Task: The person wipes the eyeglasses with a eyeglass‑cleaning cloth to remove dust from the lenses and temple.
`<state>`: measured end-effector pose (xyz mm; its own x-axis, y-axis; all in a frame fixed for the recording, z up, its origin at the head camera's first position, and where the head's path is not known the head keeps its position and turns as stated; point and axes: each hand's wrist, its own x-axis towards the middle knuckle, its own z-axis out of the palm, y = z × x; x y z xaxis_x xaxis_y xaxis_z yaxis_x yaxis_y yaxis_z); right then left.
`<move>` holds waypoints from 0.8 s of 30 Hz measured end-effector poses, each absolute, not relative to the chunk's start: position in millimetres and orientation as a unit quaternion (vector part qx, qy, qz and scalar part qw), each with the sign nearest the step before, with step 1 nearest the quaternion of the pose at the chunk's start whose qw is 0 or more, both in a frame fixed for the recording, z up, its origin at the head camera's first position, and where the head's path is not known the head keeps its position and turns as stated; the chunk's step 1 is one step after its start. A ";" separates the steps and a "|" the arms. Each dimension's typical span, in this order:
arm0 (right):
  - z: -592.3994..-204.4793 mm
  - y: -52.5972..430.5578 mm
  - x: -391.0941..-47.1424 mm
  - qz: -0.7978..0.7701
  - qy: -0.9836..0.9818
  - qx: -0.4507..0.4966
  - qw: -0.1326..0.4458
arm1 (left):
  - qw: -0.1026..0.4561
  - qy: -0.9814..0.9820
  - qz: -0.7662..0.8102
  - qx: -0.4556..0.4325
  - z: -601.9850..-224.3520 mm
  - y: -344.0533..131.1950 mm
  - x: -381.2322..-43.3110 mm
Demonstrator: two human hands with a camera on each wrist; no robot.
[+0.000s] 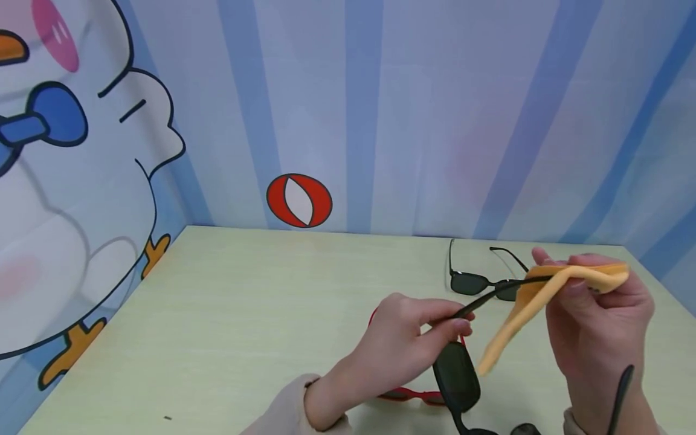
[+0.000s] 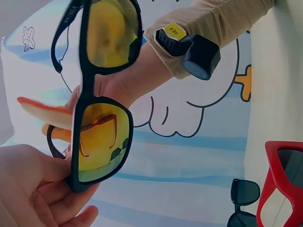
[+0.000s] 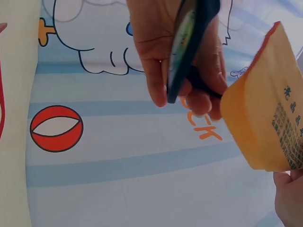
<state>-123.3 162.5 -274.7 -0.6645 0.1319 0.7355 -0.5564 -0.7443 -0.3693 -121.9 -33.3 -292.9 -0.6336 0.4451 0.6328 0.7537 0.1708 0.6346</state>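
In the head view, my left hand (image 1: 391, 350) pinches a temple arm of black-framed sunglasses (image 1: 458, 377) near the hinge. The lenses look dark from above, but yellow and mirrored in the left wrist view, where the frame (image 2: 84, 101) hangs upright. My right hand (image 1: 609, 320) holds a yellow-orange cloth (image 1: 535, 314) folded over the far part of that same arm, hiding its tip. Dark print shows on the cloth (image 3: 255, 109) in the right wrist view. The other temple arm (image 1: 620, 399) reaches up in front of my right wrist.
Red-framed sunglasses (image 1: 415, 396) lie on the pale table (image 1: 244, 314), partly behind my left hand. Farther back, another black pair of sunglasses (image 1: 469, 283) stands with its arms unfolded. A striped cartoon backdrop (image 1: 418, 121) rises behind the table's back edge.
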 end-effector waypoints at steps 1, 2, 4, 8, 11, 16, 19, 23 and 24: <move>-274.4 163.5 -123.4 0.865 -0.291 0.360 0.191 | 0.156 -0.750 -0.503 -0.400 -292.9 -33.1 -122.1; -274.1 164.1 -123.4 0.868 -0.287 0.361 0.186 | 0.158 -0.751 -0.501 -0.400 -292.8 -33.1 -122.3; -274.2 163.8 -124.2 0.874 -0.279 0.358 0.174 | 0.158 -0.754 -0.496 -0.400 -292.5 -33.2 -122.5; -276.1 161.3 -126.3 0.883 -0.262 0.358 0.151 | 0.143 -0.763 -0.489 -0.399 -292.1 -34.5 -122.1; -278.5 159.5 -127.2 0.888 -0.249 0.364 0.132 | 0.126 -0.769 -0.483 -0.399 -291.7 -35.7 -121.2; -281.9 156.9 -127.8 0.884 -0.254 0.377 0.109 | 0.097 -0.780 -0.479 -0.391 -290.0 -37.6 -118.9; -284.7 153.8 -128.3 0.871 -0.286 0.389 0.094 | 0.057 -0.782 -0.486 -0.387 -287.8 -38.0 -117.6; -289.2 148.1 -130.5 0.840 -0.326 0.430 0.050 | 0.040 -0.783 -0.473 -0.402 -285.4 -38.2 -116.7; -290.3 147.1 -131.4 0.833 -0.330 0.443 0.035 | 0.043 -0.783 -0.468 -0.408 -285.0 -38.4 -116.7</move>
<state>-131.4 147.1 -290.3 -0.6057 -0.2331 0.7608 -0.3506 -0.7802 -0.5181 -116.7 -38.4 -285.0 -0.6633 0.5987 0.4490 0.6786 0.2283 0.6982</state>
